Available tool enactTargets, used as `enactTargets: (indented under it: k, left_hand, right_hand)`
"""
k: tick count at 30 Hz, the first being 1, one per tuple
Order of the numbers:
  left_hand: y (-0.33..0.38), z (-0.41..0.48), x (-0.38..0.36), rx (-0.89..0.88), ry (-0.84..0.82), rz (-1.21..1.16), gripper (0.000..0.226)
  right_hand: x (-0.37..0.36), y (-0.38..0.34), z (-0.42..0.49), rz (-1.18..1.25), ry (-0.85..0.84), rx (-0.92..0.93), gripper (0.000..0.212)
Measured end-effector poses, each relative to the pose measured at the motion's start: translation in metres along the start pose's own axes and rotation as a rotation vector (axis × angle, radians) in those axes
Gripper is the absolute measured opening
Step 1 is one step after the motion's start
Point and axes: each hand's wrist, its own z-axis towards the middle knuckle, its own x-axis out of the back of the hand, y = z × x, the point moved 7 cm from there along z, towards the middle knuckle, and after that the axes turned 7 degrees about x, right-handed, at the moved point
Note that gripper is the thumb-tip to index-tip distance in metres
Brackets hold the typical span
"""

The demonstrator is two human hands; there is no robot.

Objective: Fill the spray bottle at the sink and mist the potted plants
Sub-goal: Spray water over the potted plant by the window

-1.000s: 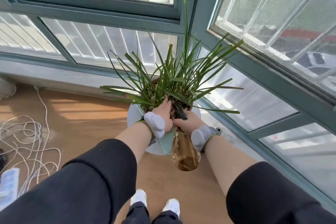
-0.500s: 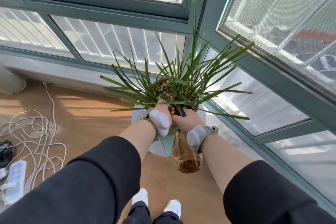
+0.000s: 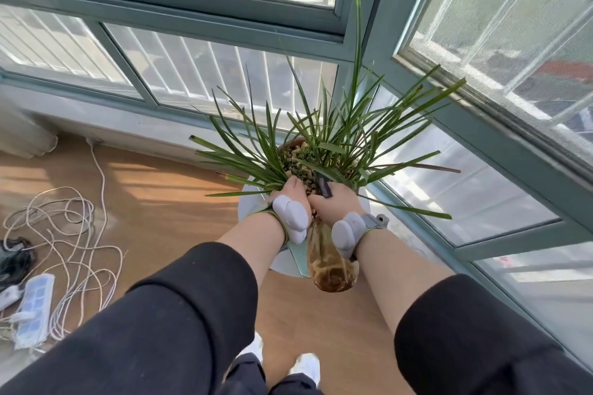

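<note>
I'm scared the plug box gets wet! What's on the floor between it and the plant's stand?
In the head view, loops of white cord lie beside the power strip; then bare wooden floor reaches the round stand.

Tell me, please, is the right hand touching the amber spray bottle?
Touching: head view shows the right hand gripping the amber spray bottle at its neck.

We note amber translucent spray bottle (image 3: 330,263): glossy, smooth; glass or plastic unclear. Black cloth sleeves (image 3: 179,314): matt, soft. Grey wrist-strap pods (image 3: 290,218): smooth matt plastic. Brown gravel in plant pot (image 3: 293,165): rough, dull. Light wood-look floor (image 3: 154,202): smooth, slight sheen. Teal window frames (image 3: 205,26): painted, satin.
</note>
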Motion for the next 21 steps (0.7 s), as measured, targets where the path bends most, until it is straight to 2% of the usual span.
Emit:
enactTargets:
  k: [9,13,16,21]
  left_hand:
    - [0.001,0.000,0.000,0.006,0.002,0.052,0.061]
    - [0.001,-0.003,0.000,0.019,-0.010,-0.057,0.055]
    - [0.003,-0.004,0.001,0.041,-0.022,0.007,0.054]
    - [0.007,0.001,-0.003,-0.008,-0.020,0.178,0.060]
  right_hand:
    - [-0.001,0.006,-0.002,-0.031,-0.008,-0.017,0.035]
    - [-0.006,0.013,-0.001,0.010,-0.019,-0.007,0.039]
    - [-0.008,0.016,-0.003,0.006,0.002,0.001,0.039]
    - [-0.001,0.027,-0.007,-0.008,0.113,-0.049,0.024]
